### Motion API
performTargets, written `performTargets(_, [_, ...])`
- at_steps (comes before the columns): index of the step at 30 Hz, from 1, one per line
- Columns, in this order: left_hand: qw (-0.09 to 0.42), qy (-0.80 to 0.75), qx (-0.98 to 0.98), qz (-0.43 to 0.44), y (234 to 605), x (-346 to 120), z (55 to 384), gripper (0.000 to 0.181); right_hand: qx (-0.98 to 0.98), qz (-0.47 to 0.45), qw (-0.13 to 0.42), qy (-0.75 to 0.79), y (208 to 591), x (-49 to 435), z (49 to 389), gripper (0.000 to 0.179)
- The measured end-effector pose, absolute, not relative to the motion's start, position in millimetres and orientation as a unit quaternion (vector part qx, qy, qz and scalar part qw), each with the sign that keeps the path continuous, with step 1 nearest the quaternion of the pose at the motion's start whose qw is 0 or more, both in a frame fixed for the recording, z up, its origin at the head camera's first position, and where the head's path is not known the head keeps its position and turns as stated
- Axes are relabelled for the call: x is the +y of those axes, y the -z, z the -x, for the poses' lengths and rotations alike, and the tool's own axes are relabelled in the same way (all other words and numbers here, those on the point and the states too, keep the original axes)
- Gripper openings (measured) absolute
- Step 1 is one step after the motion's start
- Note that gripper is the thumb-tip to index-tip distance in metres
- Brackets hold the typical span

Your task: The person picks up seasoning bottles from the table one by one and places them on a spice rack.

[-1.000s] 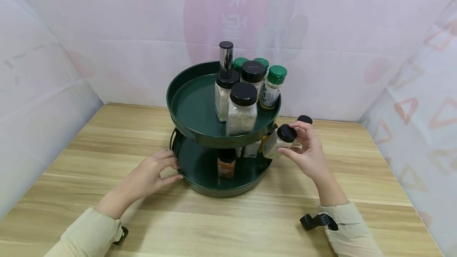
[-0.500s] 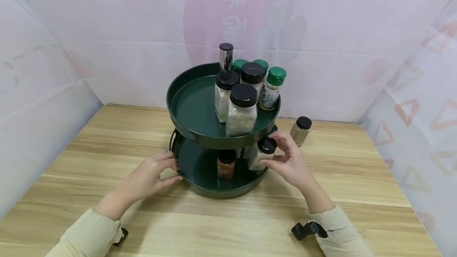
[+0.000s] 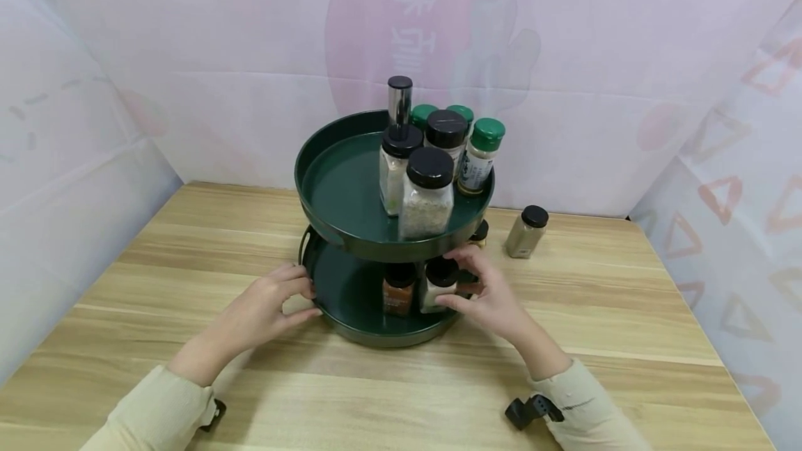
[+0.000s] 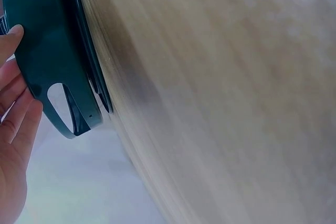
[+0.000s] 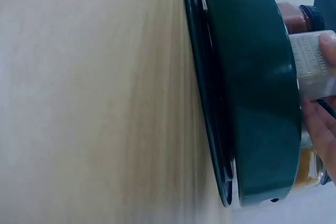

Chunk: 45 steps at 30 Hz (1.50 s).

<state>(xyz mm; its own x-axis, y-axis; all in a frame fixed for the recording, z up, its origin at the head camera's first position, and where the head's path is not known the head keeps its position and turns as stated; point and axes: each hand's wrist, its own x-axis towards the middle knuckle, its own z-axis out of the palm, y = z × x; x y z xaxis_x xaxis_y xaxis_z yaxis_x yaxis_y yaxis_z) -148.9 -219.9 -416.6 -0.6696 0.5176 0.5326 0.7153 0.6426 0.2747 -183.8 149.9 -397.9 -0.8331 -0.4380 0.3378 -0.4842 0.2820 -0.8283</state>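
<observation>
A dark green two-tier turntable rack (image 3: pixel 341 179) stands on the table. My left hand (image 3: pixel 266 301) holds the lower tray's rim at its left side; the left wrist view has the thumb and fingertips against the tray wall (image 4: pixel 47 40), beside a handle slot. My right hand (image 3: pixel 491 294) grips a black-capped seasoning jar (image 3: pixel 435 291) of pale contents at the lower tray's right front. In the right wrist view the jar (image 5: pixel 310 64) stands between thumb and fingers, its base hidden behind the tray wall. An orange-brown spice jar (image 3: pixel 398 291) stands just left of it.
The upper tray carries several bottles: black-capped jars (image 3: pixel 428 193), a grinder-like bottle with a metallic neck (image 3: pixel 399 103), and green-capped bottles (image 3: pixel 480 155). A black-capped jar (image 3: pixel 526 232) stands on the table (image 3: pixel 614 284) at right. A yellowish jar (image 5: pixel 310 169) sits behind my right hand.
My right hand has carried the pale jar leftward and down from the rack's right side into the lower tray, next to the orange-brown jar. The left hand has stayed at the rim.
</observation>
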Motion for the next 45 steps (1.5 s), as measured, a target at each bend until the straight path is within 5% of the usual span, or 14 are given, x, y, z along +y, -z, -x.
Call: performTargets(45, [0.218,0.236,-0.877,0.357,418.3,-220.6,151.8,0.026,-0.817,-0.335,0.018,-0.469,408.2,120.8,194.0,0.063])
